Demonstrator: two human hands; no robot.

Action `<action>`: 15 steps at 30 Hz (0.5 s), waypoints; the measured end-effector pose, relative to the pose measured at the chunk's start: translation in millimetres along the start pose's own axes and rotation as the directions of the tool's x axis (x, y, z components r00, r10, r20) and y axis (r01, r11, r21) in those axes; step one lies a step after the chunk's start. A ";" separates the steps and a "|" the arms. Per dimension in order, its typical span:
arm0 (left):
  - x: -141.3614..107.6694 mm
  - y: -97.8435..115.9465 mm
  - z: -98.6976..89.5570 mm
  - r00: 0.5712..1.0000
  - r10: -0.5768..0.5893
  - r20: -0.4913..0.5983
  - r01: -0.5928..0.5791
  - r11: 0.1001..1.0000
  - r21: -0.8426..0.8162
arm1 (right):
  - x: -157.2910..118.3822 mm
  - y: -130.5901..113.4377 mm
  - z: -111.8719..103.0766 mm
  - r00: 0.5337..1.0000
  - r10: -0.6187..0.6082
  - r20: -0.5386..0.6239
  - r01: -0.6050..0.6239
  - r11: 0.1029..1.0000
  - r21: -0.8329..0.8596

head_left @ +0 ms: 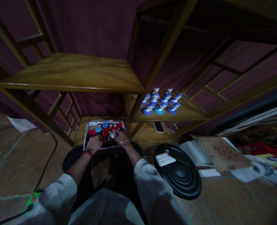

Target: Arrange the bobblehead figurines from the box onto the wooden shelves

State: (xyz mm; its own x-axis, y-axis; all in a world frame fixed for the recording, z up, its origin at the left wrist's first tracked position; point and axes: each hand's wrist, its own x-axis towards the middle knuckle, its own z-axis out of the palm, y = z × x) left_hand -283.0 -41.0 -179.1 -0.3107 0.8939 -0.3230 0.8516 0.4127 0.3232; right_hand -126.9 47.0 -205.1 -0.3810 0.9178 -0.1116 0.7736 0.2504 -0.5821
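A shallow white cardboard box (85, 142) stands on the low wooden shelf, filled with several small figurines whose round bases are red or blue. Over its front left part is my left hand (94, 143), with a red bead bracelet at the wrist. Its fingers curl down by a red base (91, 133), and what they hold is hidden. At the box's right side my right hand (121, 137), wearing a silver bangle, has its fingers closed at a small light blue and white figurine (113, 135).
Purple-and-white figurines (161, 107) stand in rows on the shelf to the right. Below them lies a phone (159, 127). A wooden shelf board (77, 72) overhangs the box. A black round stool (182, 178) carries a white case (164, 158). A green power strip (32, 201) lies at left.
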 end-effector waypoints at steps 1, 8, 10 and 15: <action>0.0 0.0 0.0 1.000 -0.002 0.002 0.002 1.000 -0.001 | -0.6 -0.1 -0.3 1.000 -0.008 0.003 0.008 1.000 0.013; -2.7 2.5 -3.1 1.000 -0.004 -0.001 0.004 1.000 0.002 | -3.1 0.1 -2.3 0.997 -0.063 0.036 0.062 0.998 0.025; -3.8 3.4 -4.3 1.000 -0.001 0.003 0.001 1.000 0.002 | -2.5 0.6 -1.8 0.998 -0.050 0.032 0.050 0.999 0.012; -4.0 3.6 -4.0 1.000 0.008 -0.010 -0.008 1.000 0.003 | -2.5 0.5 -2.2 0.998 -0.064 0.006 0.064 0.998 -0.029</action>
State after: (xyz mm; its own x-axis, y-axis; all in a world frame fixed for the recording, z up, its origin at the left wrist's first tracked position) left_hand -280.4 -42.4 -173.2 -0.3079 0.8988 -0.3119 0.8554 0.4051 0.3228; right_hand -124.5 45.5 -203.3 -0.4326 0.8981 -0.0791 0.7620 0.3173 -0.5645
